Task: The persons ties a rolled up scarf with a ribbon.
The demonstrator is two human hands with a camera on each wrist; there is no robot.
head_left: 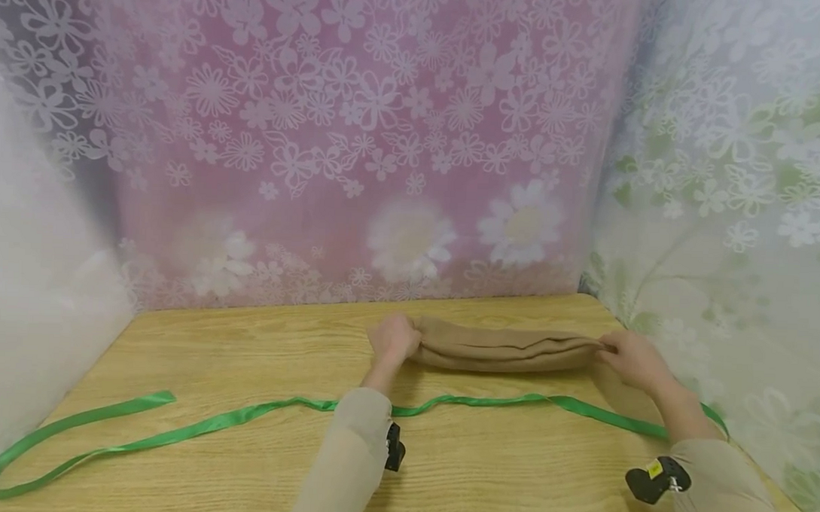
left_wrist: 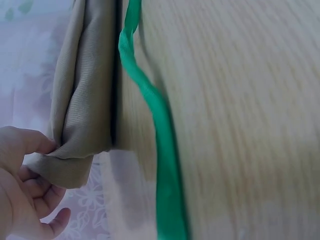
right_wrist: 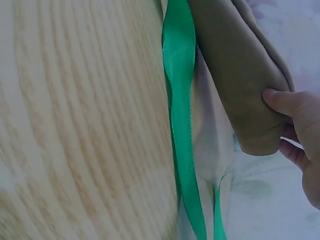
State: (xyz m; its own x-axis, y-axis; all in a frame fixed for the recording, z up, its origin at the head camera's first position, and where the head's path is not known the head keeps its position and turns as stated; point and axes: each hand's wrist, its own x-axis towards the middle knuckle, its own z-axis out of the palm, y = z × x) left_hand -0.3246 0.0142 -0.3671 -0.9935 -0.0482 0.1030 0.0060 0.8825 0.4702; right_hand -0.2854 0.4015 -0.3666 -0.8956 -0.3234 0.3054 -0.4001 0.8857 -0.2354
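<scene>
Left hand (head_left: pixel 394 337) and right hand (head_left: pixel 638 360) pinch a folded tan cloth (head_left: pixel 502 348) by its ends; a green satin ribbon (head_left: pixel 221 421) crosses the tabletop (head_left: pixel 511 470) beneath both arms (head_left: pixel 350 446), floral curtain (head_left: pixel 360 134) behind.

A pale wood-grain table (head_left: pixel 511 470) with a long green ribbon (head_left: pixel 242 416) across it, curved back at the left.
</scene>
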